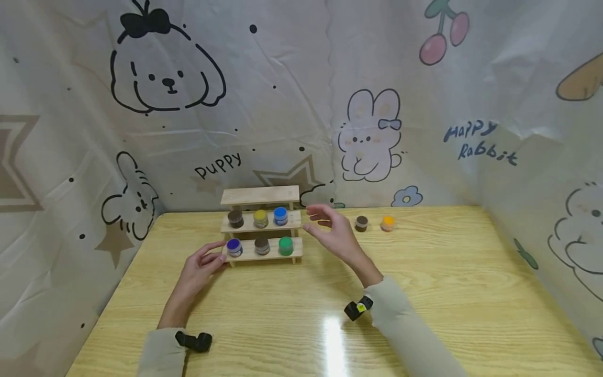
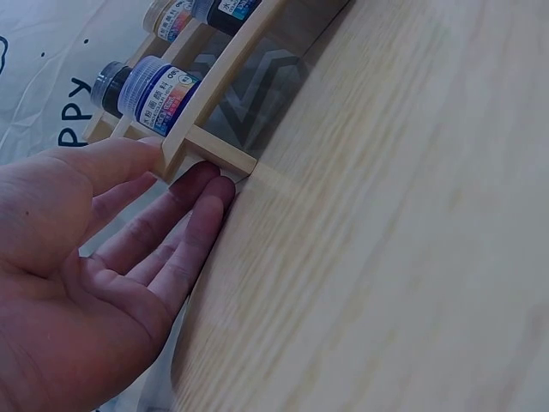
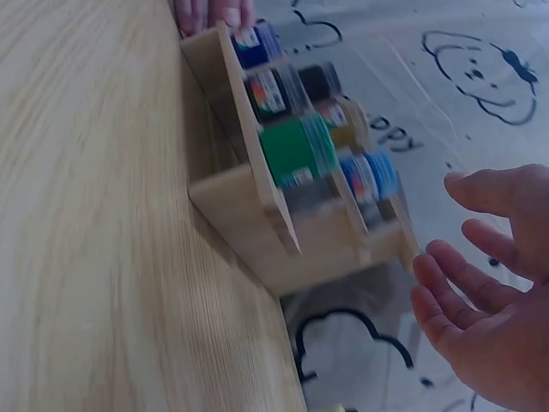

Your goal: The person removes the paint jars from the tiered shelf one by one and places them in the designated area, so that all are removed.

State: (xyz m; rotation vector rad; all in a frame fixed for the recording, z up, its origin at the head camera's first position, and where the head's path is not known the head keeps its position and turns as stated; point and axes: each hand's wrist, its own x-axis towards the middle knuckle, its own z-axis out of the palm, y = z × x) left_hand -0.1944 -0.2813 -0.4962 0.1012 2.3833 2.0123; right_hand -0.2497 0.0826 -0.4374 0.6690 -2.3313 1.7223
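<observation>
A three-tier wooden rack [image 1: 264,257] stands at the back of the table. Its lower board carries a violet-blue paint jar [image 1: 234,247], a dark paint jar [image 1: 261,245] and a green paint jar [image 1: 285,246]. On the middle board are a dark brown jar [image 1: 235,219], a yellow jar [image 1: 260,218] and a blue jar [image 1: 280,215]. My left hand [image 1: 200,269] touches the lower board's left end, thumb at its corner and fingers [image 2: 193,206] extended beside the leg. Just right of the rack, my right hand [image 1: 336,233] hovers with spread, loosely bent fingers, holding nothing.
Right of my right hand, a dark jar [image 1: 361,223] and an orange jar [image 1: 388,223] stand on the wooden table [image 1: 447,293]. A printed cloth [image 1: 282,120] hangs behind the table and along its sides. The rack's top board [image 1: 260,195] is close to it.
</observation>
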